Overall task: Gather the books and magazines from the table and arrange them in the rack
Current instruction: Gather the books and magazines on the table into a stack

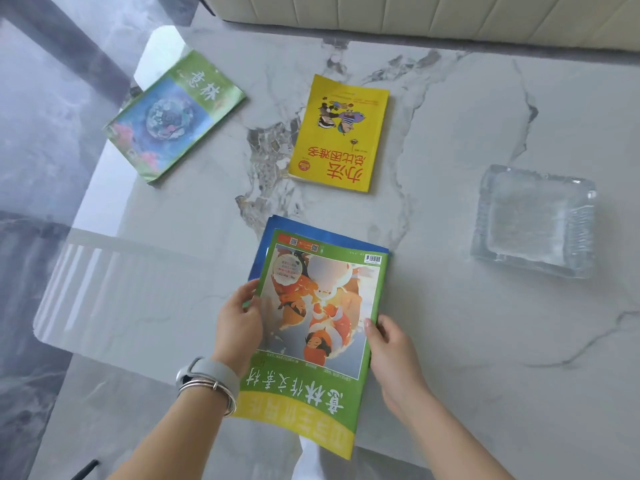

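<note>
A green magazine with an orange cartoon cover lies on top of a blue one, both overhanging the near edge of the marble table. My left hand grips the stack's left edge and my right hand grips its right edge. Farther back in the middle, a yellow book lies flat. Another green magazine with a blue picture rests at the back left corner. No rack is in view.
A clear glass tray sits on the right side of the table. A cream cushioned sofa runs along the far edge. Grey marble floor lies to the left of the table.
</note>
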